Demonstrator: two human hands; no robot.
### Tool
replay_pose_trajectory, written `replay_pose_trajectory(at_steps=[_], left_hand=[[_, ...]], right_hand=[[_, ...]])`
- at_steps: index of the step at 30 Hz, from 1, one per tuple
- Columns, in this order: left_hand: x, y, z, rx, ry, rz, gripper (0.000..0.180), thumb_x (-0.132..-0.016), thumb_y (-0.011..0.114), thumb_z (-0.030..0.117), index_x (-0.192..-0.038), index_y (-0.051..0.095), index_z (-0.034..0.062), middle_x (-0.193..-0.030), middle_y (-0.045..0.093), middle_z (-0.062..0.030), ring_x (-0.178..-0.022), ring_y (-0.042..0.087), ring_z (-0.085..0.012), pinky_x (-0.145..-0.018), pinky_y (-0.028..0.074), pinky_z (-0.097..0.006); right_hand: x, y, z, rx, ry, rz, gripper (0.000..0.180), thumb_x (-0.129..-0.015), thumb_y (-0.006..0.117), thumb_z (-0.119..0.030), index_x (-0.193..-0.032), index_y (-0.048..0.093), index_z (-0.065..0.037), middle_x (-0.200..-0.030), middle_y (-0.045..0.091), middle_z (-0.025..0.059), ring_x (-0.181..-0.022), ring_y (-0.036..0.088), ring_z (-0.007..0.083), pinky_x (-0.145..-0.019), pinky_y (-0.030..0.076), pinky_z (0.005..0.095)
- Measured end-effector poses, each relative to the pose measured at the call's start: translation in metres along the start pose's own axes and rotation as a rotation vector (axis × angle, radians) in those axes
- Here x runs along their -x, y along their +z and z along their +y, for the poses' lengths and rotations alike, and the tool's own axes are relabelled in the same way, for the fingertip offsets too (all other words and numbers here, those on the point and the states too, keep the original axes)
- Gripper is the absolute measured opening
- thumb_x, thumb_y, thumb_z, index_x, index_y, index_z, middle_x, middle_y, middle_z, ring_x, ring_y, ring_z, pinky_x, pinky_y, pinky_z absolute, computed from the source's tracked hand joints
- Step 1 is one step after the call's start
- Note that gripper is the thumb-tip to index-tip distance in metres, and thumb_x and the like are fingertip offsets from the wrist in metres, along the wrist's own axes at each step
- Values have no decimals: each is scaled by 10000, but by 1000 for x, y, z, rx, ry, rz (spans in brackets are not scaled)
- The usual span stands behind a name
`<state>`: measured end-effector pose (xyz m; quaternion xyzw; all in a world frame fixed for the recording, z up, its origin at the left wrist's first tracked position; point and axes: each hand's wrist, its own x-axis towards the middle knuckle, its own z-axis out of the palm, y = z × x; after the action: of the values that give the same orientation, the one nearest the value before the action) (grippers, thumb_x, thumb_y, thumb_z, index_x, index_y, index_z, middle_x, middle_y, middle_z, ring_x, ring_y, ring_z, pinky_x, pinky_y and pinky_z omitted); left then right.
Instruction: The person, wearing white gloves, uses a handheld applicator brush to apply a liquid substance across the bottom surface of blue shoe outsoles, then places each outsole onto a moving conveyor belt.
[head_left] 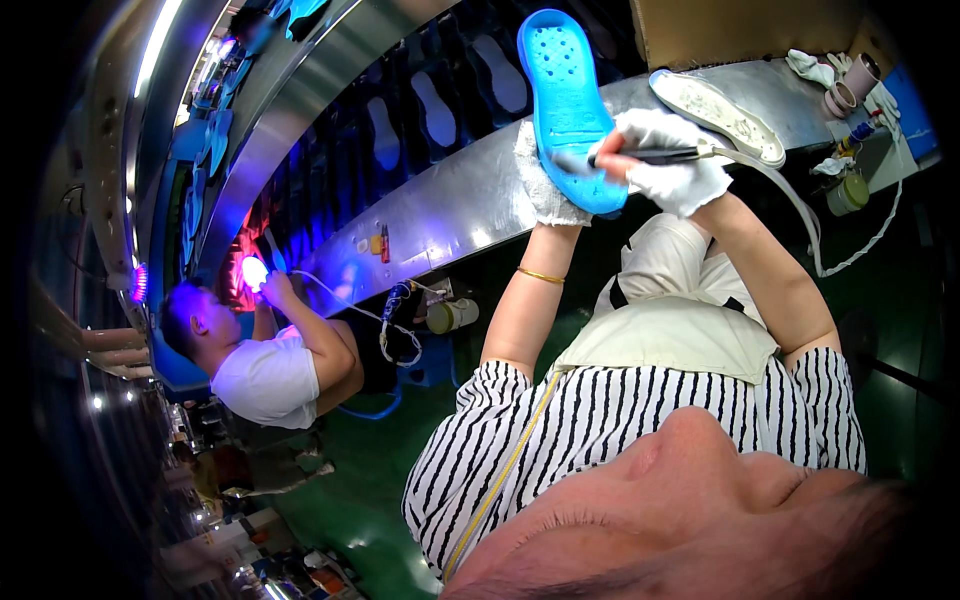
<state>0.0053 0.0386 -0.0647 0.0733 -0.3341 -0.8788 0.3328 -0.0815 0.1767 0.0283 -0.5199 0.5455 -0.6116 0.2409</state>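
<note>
A bright blue shoe sole [568, 95] is held tilted up over the metal bench edge. My left hand [550, 200], in a white glove, grips it from behind; most of those fingers are hidden. In my right hand [675, 170], also gloved but with bare fingertips, is a black-handled brush [665, 156]. Its blurred tip lies over the sole's lower part, near the heel; whether it touches cannot be made out. From the handle's back end a pale hose [785, 185] runs off to the right. A whitish sole [725, 112] rests on the bench just beyond my right hand.
The metal bench [420, 222] curves along a dark conveyor carrying several soles [438, 108]. At the right are a cardboard box [745, 30], tape rolls [858, 75] and a greenish jar [848, 193]. A co-worker [270, 370] sits at the left beside a glowing light.
</note>
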Motion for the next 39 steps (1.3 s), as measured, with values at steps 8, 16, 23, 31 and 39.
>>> replay_pose_trajectory(at_steps=[8,16,23,31,39], left_hand=[[3,-5,-4,348,-123,-104,561,-908,373,510,-1207,480,47,-1111,571,-115,-970,572,-260,-875,467,-389],[25,64,13,347,-283,-92,665,-877,378,559,-1280,433,33,-1184,553,-169,-1019,572,-348,-901,455,-541],[13,31,22,251,-202,-145,615,-909,376,542,-1240,478,34,-1134,590,-156,-966,600,-282,-867,489,-409],[16,46,30,101,-299,-96,662,-896,371,567,-1299,413,44,-1139,581,-157,-1011,585,-345,-839,507,-493],[-11,52,71,-234,-86,-116,783,-861,358,641,-1276,423,-20,-1114,582,-196,-945,617,-332,-837,515,-435]], right_hand=[[2,20,0,151,-343,35,120,-700,702,-32,-772,608,-47,-734,608,89,-707,610,232,-662,478,300],[-56,-52,27,344,-256,426,110,-786,688,-107,-860,643,-39,-752,640,54,-670,609,117,-616,491,241],[-13,-31,31,136,-314,-9,223,-683,694,84,-861,626,-31,-877,637,72,-837,618,168,-779,491,288],[-34,-64,8,272,-456,63,214,-708,637,108,-868,621,-33,-921,627,91,-878,616,225,-790,490,301],[-13,-69,-30,536,-542,-216,189,-656,676,37,-808,627,-66,-866,631,101,-805,622,251,-674,491,316]])
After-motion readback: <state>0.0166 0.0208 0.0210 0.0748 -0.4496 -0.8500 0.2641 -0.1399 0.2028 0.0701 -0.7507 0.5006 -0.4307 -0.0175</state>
